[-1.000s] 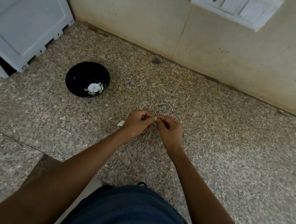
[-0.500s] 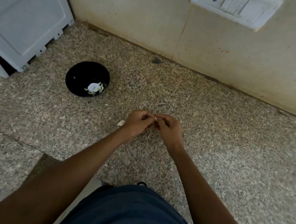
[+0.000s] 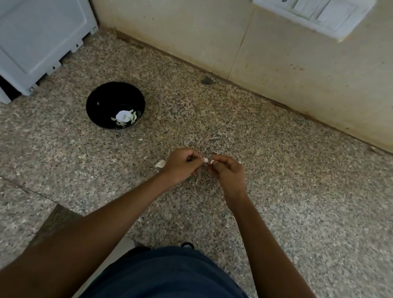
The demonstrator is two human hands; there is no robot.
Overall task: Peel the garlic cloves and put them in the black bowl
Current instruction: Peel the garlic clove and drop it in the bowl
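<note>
1. Left hand [image 3: 181,165]: raised above the speckled stone counter [image 3: 287,189], fingers curled, fingertips pinching one end of a small pale garlic clove [image 3: 206,160].
2. Right hand [image 3: 227,173]: directly beside the left, fingers curled, thumb and fingertips pinching the other end of the same clove. The two hands meet at the clove; only a small part of it shows between the fingertips, so how far it is peeled cannot be determined.
3. Black bowl [image 3: 99,105]: stands on the counter to the left of the hands and farther from the person, well apart from both hands. White garlic pieces [image 3: 124,117] lie in the right part of its bottom.
4. A white scrap [image 3: 160,164], apparently garlic skin, lies on the counter just beside the left hand's outer edge. A smaller pale fleck [image 3: 140,139] lies near the bowl's lower right rim.
5. A light grey appliance [image 3: 28,19] occupies the upper left corner, near the bowl.
6. A white switch plate with socket [image 3: 312,9] is mounted on the beige wall [image 3: 186,13] behind the counter.
7. A dark blue garment [image 3: 175,290] on the person's torso fills the lower centre.
</note>
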